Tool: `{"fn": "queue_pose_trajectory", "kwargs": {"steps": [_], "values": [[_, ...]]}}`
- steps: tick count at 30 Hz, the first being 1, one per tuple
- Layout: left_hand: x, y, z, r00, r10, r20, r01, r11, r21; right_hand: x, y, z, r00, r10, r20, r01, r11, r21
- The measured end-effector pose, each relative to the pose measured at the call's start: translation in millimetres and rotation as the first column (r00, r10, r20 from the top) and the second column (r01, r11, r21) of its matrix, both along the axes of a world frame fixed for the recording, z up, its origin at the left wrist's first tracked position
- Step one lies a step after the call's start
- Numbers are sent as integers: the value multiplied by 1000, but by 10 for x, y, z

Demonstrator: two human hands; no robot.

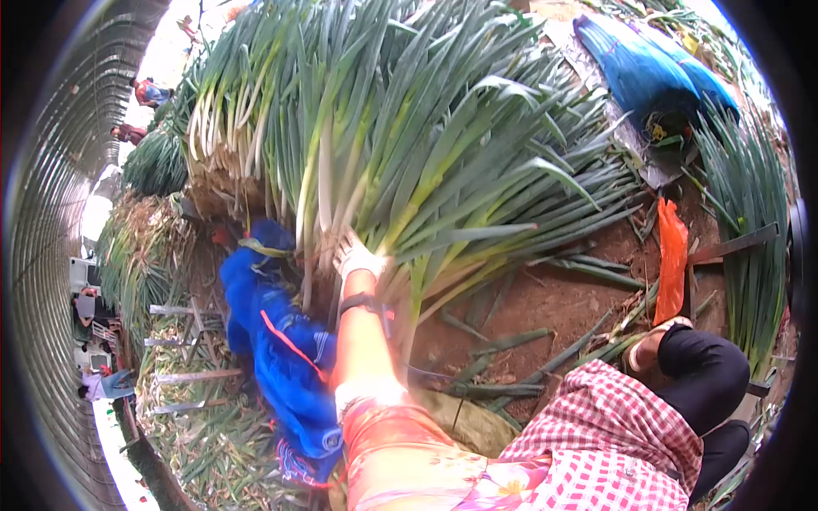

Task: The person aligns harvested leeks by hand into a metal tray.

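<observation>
A big heap of long green onions (366,111) with dark green leaves and pale stalks fills the upper middle of the head view. My left hand (356,257), in a white glove, reaches out at the stalk ends of this heap. Its fingers are stretched out against the pale stalks (325,192), slightly blurred. A dark band (366,302) goes round the wrist, and a floral sleeve covers the upper arm. Stalks lean to both sides of the hand. My right hand does not show.
Left of my arm is a person in blue clothing (277,315), close by. An orange strip (671,260) and loose leaves (588,268) lie on brown soil (545,319). Blue wrapped bundles (643,68) are at the upper right. More onions (750,238) stand at the right edge.
</observation>
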State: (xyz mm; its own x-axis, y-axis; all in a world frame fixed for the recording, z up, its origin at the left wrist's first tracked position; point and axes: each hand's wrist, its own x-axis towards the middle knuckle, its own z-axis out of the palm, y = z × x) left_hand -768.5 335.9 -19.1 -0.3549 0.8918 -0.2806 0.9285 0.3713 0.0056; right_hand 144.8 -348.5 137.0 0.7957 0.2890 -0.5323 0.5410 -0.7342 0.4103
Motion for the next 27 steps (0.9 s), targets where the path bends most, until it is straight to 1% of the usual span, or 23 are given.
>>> {"fn": "queue_pose_trajectory", "kwargs": {"steps": [2, 3, 4, 6, 7, 8, 10, 11, 12, 13, 14, 15, 16, 18, 19, 22, 24, 25, 26, 27], "values": [[122, 134, -13, 997, 37, -68, -43, 995, -88, -61, 57, -44, 1000, 7, 1, -7, 1000, 9], [189, 126, 55, 996, 76, -54, -82, 991, -109, -64, 109, -80, 1000, 13, -5, -13, 1000, 9], [130, 113, -85, 997, 68, -32, -68, 998, -3, -45, 163, -90, 1000, 22, -3, -22, 1000, 9], [149, 23, -71, 997, 56, -48, -54, 998, 40, -31, 210, -82, 999, 32, -4, -32, 999, 16], [125, 1, -115, 992, 53, -115, -47, 998, 51, -28, 221, -99, 999, 36, -3, -36, 999, 18], [127, -36, -83, 991, 59, -118, -52, 997, 60, -21, 243, -129, 999, 43, -7, -43, 999, 19], [142, -74, 9, 983, -18, -180, 14, 1000, -22, 4, 289, -175, 998, 52, -19, -52, 998, 33], [128, -45, -7, 988, 29, -152, -31, 999, -13, -7, 308, -187, 998, 57, -20, -56, 998, 41], [84, -57, -115, 988, 28, -152, -29, 1000, -1, -21, 311, -202, 998, 64, -23, -63, 997, 47], [30, -99, -254, 987, 7, -161, 6, 997, 76, -26, 328, -227, 998, 63, -27, -61, 996, 58], [83, -113, -157, 985, -15, -173, 42, 987, 154, -57, 327, -245, 997, 68, -31, -66, 996, 64], [130, -127, -67, 998, 43, -40, -38, 993, 110, -71, 341, -257, 997, 72, -35, -70, 995, 70], [187, -173, 17, 999, 22, 31, -24, 997, 78, -85, 367, -255, 996, 75, -37, -73, 994, 76], [353, -301, 208, 986, -24, 165, -1, 988, 152, -117, 434, -279, 994, 94, -55, -89, 993, 83], [412, -325, 258, 980, -39, 194, 2, 982, 189, -128, 483, -277, 992, 107, -64, -100, 991, 91], [633, -361, 575, 923, -36, 384, -51, 975, 214, -203, 644, -216, 985, 148, -89, -137, 984, 118], [745, -304, 605, 849, -132, 511, -56, 940, 336, -359, 817, -86, 973, 196, -121, -179, 974, 137], [830, -231, 649, 722, -127, 680, -131, 940, 314, -454, 960, 9, 962, 227, -149, -206, 968, 145], [929, -140, 718, 522, -110, 846, -186, 953, 239, -581, 1109, 125, 946, 266, -186, -237, 958, 163], [1125, -128, 1011, 297, -79, 952, -210, 967, 146, -746, 1311, 255, 933, 286, -219, -237, 945, 226]]}}
